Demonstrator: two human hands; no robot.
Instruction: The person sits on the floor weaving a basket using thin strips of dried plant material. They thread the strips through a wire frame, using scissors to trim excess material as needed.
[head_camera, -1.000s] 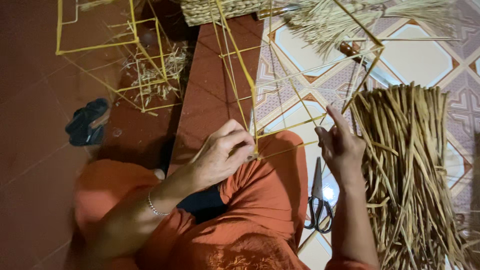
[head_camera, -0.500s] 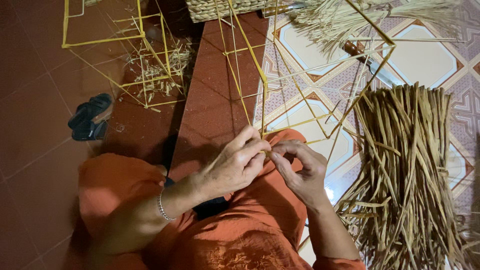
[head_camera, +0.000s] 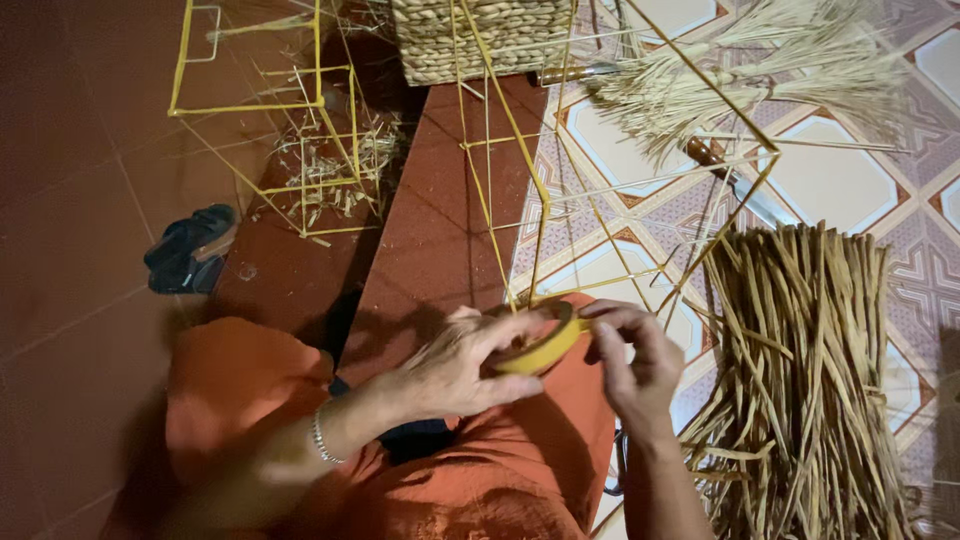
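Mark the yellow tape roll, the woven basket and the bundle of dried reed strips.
yellow tape roll (head_camera: 545, 350), head view, on its outer yellow band.
woven basket (head_camera: 480, 40), head view, on its braided side wall.
bundle of dried reed strips (head_camera: 810, 370), head view, mid-bundle on the strips.

The left hand (head_camera: 455, 370) grips a round yellow tape roll (head_camera: 540, 345); the right hand (head_camera: 630, 365) pinches its edge at three o'clock. Dried flat straw strips (head_camera: 810, 380) lie further right.
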